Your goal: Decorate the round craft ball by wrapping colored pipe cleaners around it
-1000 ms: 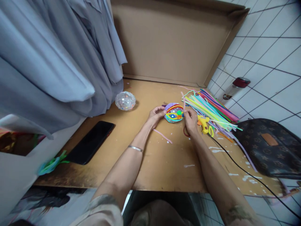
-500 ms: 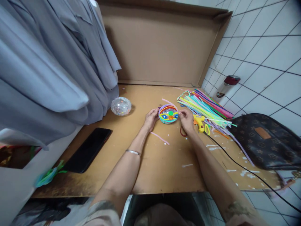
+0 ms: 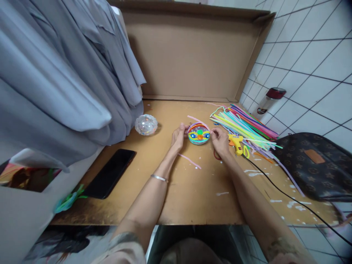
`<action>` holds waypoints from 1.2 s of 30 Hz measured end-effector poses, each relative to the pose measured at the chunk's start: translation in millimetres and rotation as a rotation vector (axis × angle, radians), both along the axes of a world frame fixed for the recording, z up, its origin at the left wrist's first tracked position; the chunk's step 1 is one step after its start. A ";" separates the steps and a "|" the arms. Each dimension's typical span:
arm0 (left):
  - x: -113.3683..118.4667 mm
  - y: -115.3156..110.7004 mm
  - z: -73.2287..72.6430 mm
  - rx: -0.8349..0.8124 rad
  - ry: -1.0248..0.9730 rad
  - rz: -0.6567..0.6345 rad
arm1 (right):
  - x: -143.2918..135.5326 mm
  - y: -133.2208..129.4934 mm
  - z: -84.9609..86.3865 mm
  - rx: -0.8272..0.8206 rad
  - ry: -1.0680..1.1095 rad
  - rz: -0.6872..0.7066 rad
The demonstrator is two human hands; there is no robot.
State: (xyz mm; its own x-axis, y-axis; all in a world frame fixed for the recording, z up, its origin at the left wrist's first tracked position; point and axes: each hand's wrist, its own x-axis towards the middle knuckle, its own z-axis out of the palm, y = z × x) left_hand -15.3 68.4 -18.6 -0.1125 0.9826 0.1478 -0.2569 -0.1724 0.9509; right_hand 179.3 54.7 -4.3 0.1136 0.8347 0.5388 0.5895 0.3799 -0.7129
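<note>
A round clear ball [image 3: 199,138] covered with coloured pipe cleaners stands between my hands, its face-like side with two blue eyes towards me. My left hand [image 3: 178,137] is closed on its left edge, thumb raised. At its upper right, my right hand [image 3: 220,140] pinches the end of a pink pipe cleaner [image 3: 195,119], whose other end sticks out over the top left. Another pink pipe cleaner [image 3: 190,161] lies on the table below the ball. Dark red scissor-like loops [image 3: 216,155] are partly hidden under my right hand.
A yellow glue gun [image 3: 235,143] with a black cord lies at the right, before a pile of pipe cleaners [image 3: 236,123] and a dark bag [image 3: 316,167]. At left are a clear ball [image 3: 146,124] and a phone [image 3: 110,174]. Cardboard [image 3: 192,55] stands behind.
The whole view has shifted a little, so things sit slightly further right. My left hand has turned, its thumb now upright beside the ball. The right hand keeps its pinch.
</note>
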 end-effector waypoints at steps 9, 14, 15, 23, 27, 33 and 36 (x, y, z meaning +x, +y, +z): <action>-4.1 -4.7 9.9 -0.072 0.059 0.026 | -3.0 -1.0 -3.2 0.141 -0.187 0.054; -6.5 -10.7 18.0 -0.099 0.101 0.007 | -2.9 -1.9 -4.0 0.154 -0.245 0.064; -6.4 -11.3 18.9 -0.098 0.112 0.012 | -2.7 -1.8 -3.9 0.153 -0.247 0.061; -4.6 -5.9 16.1 -0.147 0.057 0.046 | -2.1 -0.9 -2.7 0.142 -0.190 0.047; -4.6 -1.8 11.5 -0.147 -0.023 0.026 | -1.5 -0.3 -2.8 0.096 -0.132 0.014; -3.7 -0.6 1.9 -0.039 -0.095 -0.022 | -0.4 2.4 -5.8 0.035 -0.008 -0.032; -2.5 2.3 -4.6 -0.010 -0.089 -0.039 | 1.4 5.5 -9.3 0.031 0.021 -0.071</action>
State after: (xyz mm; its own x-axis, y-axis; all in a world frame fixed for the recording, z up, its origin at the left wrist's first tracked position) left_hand -17.7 70.7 -23.1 -0.0859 0.9879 0.1293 -0.3465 -0.1513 0.9258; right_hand 180.7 60.2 -13.6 0.1832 0.8074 0.5609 0.6007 0.3597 -0.7140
